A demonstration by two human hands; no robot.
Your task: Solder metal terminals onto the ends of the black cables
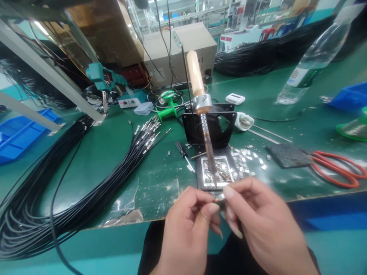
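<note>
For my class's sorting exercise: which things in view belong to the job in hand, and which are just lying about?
Probably the job's:
small item pinched between left hand and right hand
soldering iron
tray of small pieces
black cables

Probably just lying about:
plastic bottle
white gadget

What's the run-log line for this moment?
left hand: pinching small part, mostly hidden | right hand: pinching same part | soldering iron: clamped, tip down, by tray | black cables: bundled, left side

Soldering-iron handle (195,72) in smooth wood, shiny metal collar (202,103) — glossy tabletop (159,168), clear plastic bottle (317,57), rough matt pad (288,155)
</note>
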